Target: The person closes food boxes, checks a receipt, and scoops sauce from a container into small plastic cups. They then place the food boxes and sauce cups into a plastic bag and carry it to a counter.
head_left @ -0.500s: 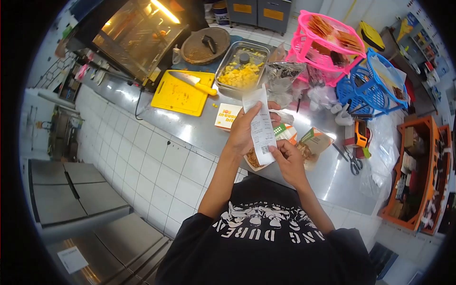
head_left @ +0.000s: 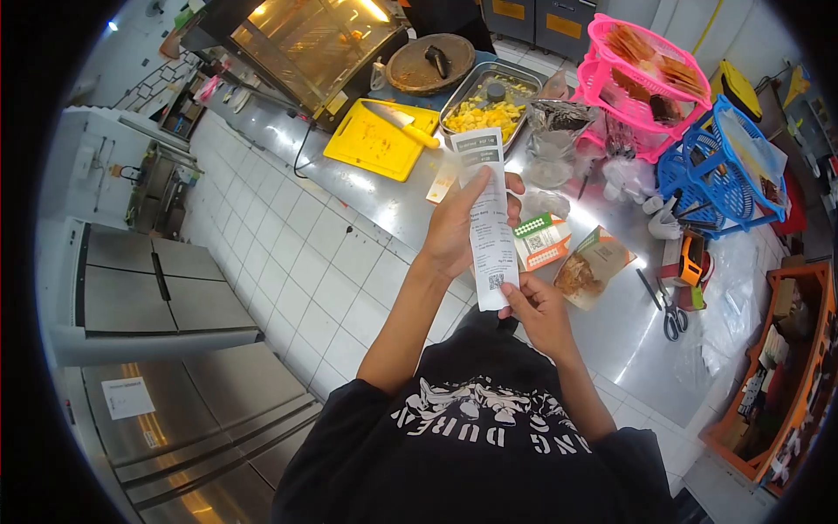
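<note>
A long paper receipt [head_left: 486, 218] is at the middle of the frame, held up lengthwise above the near edge of the metal surface [head_left: 628, 345], print side toward the camera. The left hand [head_left: 456, 218] is closed around its upper part, thumb across the front and fingers curled behind, their tips showing past the right edge. The right hand [head_left: 543, 316] pinches the bottom end between thumb and fingers, just beside the printed square code. Both hands grip only the paper.

Compared with half a second ago, the view has turned, so the surroundings sit further right. The receipt's top, blurred then, now shows its dark header bands, so more of the slip seems readable.

Right of the receipt lie a green-and-orange carton [head_left: 541, 246] and an open paper pocket of browned food [head_left: 583, 278]; scissors [head_left: 672, 323] lie further right. The receipt and left hand partly cover a white box [head_left: 443, 181] behind them, and the receipt's top overlaps the near side of a tray [head_left: 461, 92] of yellow pieces. A knife [head_left: 423, 135] rests on the yellow board [head_left: 371, 148] at upper left, and pink and blue baskets crowd the upper right.
</note>
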The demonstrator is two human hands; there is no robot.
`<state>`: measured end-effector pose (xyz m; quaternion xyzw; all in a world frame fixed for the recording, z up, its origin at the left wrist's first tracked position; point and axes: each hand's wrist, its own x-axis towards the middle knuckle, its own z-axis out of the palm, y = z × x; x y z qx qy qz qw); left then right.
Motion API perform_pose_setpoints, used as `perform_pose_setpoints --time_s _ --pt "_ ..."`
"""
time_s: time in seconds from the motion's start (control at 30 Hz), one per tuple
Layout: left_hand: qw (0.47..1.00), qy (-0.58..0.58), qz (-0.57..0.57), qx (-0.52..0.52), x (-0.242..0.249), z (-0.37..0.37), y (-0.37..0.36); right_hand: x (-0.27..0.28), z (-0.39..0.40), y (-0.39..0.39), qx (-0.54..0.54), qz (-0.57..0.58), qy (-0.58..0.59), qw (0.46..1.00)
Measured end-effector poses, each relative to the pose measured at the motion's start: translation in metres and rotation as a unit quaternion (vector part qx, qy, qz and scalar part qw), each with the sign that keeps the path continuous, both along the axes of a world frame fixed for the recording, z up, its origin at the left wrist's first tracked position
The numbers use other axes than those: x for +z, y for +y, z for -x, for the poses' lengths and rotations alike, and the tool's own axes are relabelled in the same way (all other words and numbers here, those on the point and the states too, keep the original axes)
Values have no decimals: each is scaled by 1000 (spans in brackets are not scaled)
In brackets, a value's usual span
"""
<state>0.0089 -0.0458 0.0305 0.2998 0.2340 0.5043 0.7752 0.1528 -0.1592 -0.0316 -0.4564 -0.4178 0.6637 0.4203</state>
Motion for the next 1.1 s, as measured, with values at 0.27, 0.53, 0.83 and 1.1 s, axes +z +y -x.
perform_pose_setpoints --time_s 0.27,0.53,0.83,1.1 --pt "1000 17 8 5 5 11 -9 0 7 -1 24 14 22 999" --pt "997 32 7 70 1 58 -14 0 42 8 90 9 -3 996" --pt "989 24 16 142 8 185 -15 8 156 37 170 -5 -16 985" --pt "973 -3 1 230 2 386 -21 6 349 59 249 -22 -9 968"
